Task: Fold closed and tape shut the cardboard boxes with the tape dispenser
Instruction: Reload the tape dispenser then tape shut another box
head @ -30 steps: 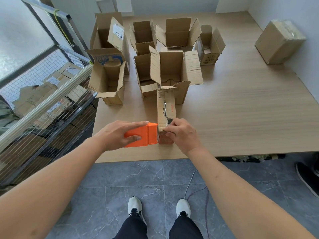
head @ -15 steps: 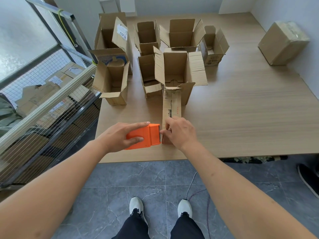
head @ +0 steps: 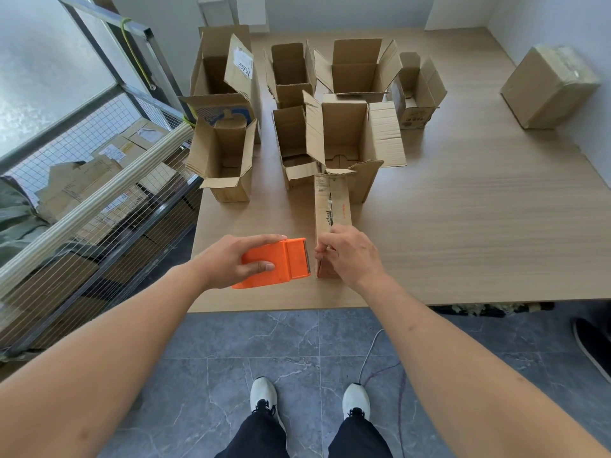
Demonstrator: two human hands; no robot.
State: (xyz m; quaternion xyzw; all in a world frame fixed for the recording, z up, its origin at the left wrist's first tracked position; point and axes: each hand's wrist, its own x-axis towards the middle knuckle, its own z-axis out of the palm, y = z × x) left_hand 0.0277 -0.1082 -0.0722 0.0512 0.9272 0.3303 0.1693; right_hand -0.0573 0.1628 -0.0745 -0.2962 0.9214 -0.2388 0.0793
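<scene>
Table [head: 463, 242] near edge: left hand [head: 228, 259] grips tape dispenser [head: 281, 262]; right hand [head: 350, 256] pinches narrow box [head: 332, 206].

An orange tape dispenser [head: 277, 262] is held just above the near edge, its toothed blade end turned toward a narrow closed cardboard box [head: 331, 213] just beside it. That box lies lengthwise, running away from the near edge, with clear tape along its top seam. Behind it, 7 open boxes [head: 344, 140] are stood upright in a cluster, flaps raised or splayed outward. 1 closed, taped box [head: 549, 87] is seen tilted at the far right.
</scene>
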